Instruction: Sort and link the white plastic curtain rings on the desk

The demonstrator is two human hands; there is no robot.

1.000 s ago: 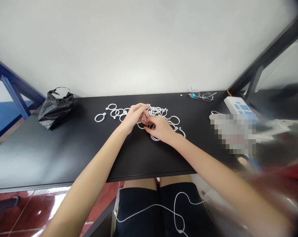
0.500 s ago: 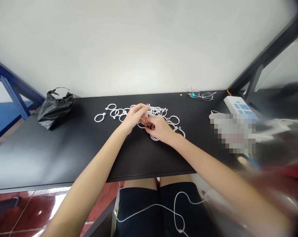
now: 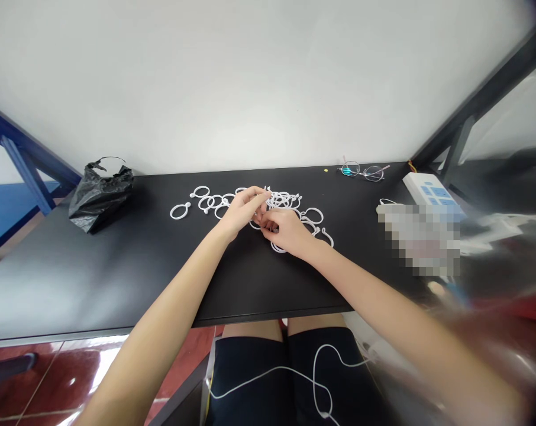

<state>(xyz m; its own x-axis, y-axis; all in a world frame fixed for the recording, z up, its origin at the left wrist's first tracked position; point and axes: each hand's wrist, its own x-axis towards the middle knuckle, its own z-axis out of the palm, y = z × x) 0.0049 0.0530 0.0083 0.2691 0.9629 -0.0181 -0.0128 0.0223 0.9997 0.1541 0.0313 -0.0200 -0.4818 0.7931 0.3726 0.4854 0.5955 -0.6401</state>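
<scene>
Over the middle of the black table, my left hand (image 3: 245, 210) and my right hand (image 3: 287, 229) meet with fingers bent and fingertips pinched together. A white curtain ring (image 3: 254, 225) shows in part just below the fingertips, and both hands seem to grip it; most of it is hidden by the fingers. Behind and right of the hands lies a heap of similar white rings (image 3: 284, 200), each with a small eyelet. Several more spread to the left, including a single ring (image 3: 179, 211) lying apart. Others, such as one ring (image 3: 313, 216), lie close beside my right hand.
A crumpled black plastic bag (image 3: 100, 198) stands at the table's left. Eyeglasses (image 3: 362, 171) lie at the back right, near a white box with blue panels (image 3: 434, 190). Clear plastic (image 3: 503, 236) covers the right side. A white cable (image 3: 279, 368) crosses my lap.
My hands stay nearly in place, with only a small shift of the fingers. Less of the ring below the fingertips shows now. The loose rings have not moved.
</scene>
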